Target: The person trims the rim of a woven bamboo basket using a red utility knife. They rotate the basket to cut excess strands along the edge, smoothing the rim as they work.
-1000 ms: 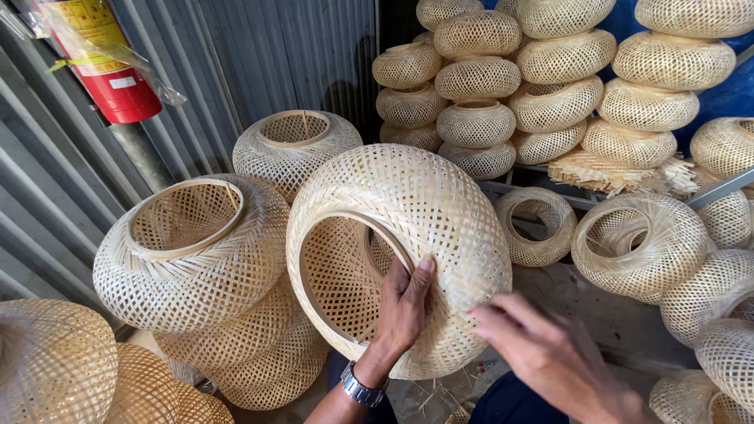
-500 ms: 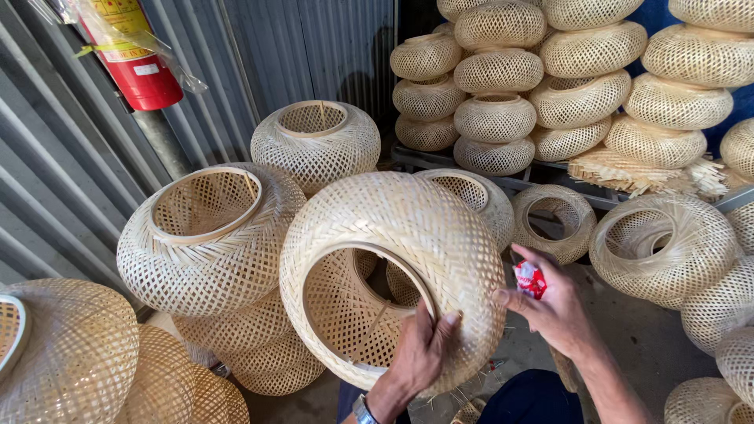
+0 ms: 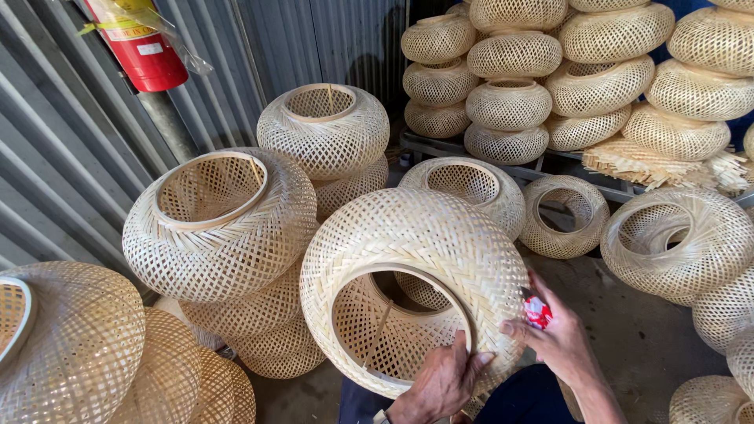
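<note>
Left hand [image 3: 440,381] grips lower rim of woven bamboo shade [image 3: 416,286], tilted on lap, opening toward camera. Right hand [image 3: 559,339] closed on small red tool [image 3: 537,312], pressed against shade's right flank. Step: surface finishing, likely. Next: careful turning of shade.

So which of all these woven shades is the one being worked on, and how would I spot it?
Start at the red fire extinguisher on the corrugated metal wall, then drop to the bottom middle, in front of the stacked shades. There a pale woven bamboo shade lies tipped on its side, its round opening facing the camera. It alone is held: left hand on its rim, right hand with a small red object beside it.
</note>
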